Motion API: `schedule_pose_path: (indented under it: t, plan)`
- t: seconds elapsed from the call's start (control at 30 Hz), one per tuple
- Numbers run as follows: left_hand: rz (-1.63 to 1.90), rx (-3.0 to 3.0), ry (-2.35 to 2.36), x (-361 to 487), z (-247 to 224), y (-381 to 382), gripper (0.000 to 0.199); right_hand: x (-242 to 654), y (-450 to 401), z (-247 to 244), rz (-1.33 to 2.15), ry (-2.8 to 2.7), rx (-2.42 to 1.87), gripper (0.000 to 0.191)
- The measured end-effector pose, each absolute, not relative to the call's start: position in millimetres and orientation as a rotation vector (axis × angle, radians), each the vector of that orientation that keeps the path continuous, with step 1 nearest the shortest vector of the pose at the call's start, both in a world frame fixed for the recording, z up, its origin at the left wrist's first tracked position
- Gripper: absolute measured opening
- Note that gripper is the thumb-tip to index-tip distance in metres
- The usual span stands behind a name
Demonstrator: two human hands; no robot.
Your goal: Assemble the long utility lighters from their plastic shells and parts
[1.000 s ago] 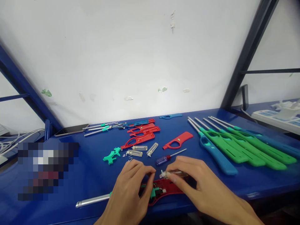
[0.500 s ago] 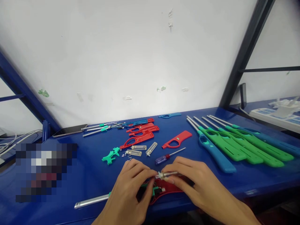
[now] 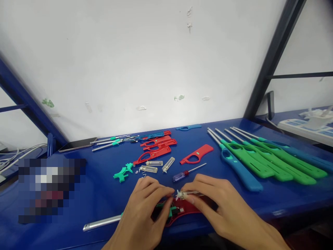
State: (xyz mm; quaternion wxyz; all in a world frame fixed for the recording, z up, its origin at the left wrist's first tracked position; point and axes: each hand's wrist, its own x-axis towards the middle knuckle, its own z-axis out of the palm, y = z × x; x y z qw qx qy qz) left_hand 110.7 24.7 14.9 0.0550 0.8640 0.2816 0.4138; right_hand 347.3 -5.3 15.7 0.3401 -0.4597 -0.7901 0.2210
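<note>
In the head view, grips a clear capsule [image 3: 183, 195] between the thumb and fingers of the right hand [image 3: 221, 205], just above an open red shell [image 3: 186, 207], with a small white fitting [image 3: 178, 195] toward the left fingers. Poises thumb and forefinger of the left hand [image 3: 145, 212] nearly together, just beside that fitting; cannot tell whether pinching anything small there. Shows, below the left fingers, a green part [image 3: 171, 211] in the shell and, out to their left, a metal tube [image 3: 102, 222]. Looks light, stiff and smooth, so likely to slide under a loose pinch, and probably fragile at the fitting; best held by the capsule's long sides, clear of that end. Includes, beyond the fingers on the blue worktop [image 3: 99, 187], a screwdriver [image 3: 180, 176], three spare capsules [image 3: 148, 169] and a red casing half [image 3: 204, 152]; farther right, green-handled lighters [image 3: 252, 163].
</note>
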Motion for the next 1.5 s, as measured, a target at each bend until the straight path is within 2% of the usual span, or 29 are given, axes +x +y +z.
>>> schedule_pose_path:
  t: [0.53, 0.73, 1.07, 1.5]
  plan:
    - [1.218, 2.658, 0.798, 109.9, 14.1, 26.6, 0.024, 346.5, -6.2, 15.4, 0.576, -2.1, -1.253, 0.026]
    - [1.304, 2.662, 0.861, 109.7, 12.2, 23.3, 0.021, 347.3, -4.4, 14.7, 0.55, -2.14, -1.212, 0.026]
    - [1.188, 2.67, 0.905, 108.8, 9.1, 22.4, 0.026, 347.0, -3.0, 15.1, 0.546, -2.151, -1.21, 0.027]
    - [1.221, 2.653, 0.838, 109.5, 7.1, 22.6, 0.032, 347.7, -3.5, 13.5, 0.446, -2.205, -1.156, 0.028]
